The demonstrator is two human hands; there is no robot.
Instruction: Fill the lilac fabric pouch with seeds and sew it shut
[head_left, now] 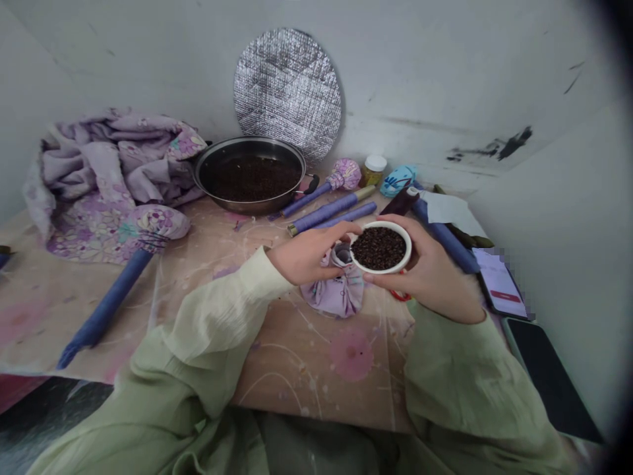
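Observation:
My right hand [425,267] is closed round a small white bowl [409,247] full of dark brown granules [378,249]. The bowl is tilted a little towards me. Just left of it, my left hand [314,254] has its fingers closed round the neck of a purple floral cloth pouch [336,297]. A grey round opening [342,253] shows at the pouch's top, right beside the bowl's rim. The pouch's lower part spreads on the table. Something red [400,295] shows partly under my right hand.
A wide pan [250,204] with dark contents stands at the back, before a round silver foil pad [289,92] leaning on the wall. Blue-wrapped sticks [326,210], a white-lidded jar [374,170] and a blue bundle [398,180] lie behind my hands. Purple cloth [109,171] is left, phones [548,369] right.

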